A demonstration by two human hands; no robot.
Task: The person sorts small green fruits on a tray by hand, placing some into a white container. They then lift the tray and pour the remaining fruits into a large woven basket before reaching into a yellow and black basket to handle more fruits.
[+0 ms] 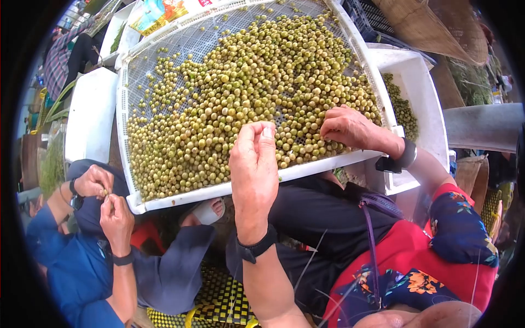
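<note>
A white mesh tray (232, 188) holds a thick spread of small round yellow-green fruits (235, 109). My left hand (254, 169) is raised over the tray's near rim, thumb and fingers pressed together; whatever may lie between them is hidden. Over the right part of the heap, my right hand (350, 128) reaches in from the side with curled fingers close to the fruits. Its fingertips are partly turned away, so I cannot tell what they grip. Each of my wrists has a black band.
A white bin (432, 115) with more fruits stands right of the tray. At left, a co-worker's hands (112, 199) pinch a small green fruit near a white box (90, 115). A printed packet (158, 16) lies at the tray's far edge. Yellow-black woven matting (219, 300) is below.
</note>
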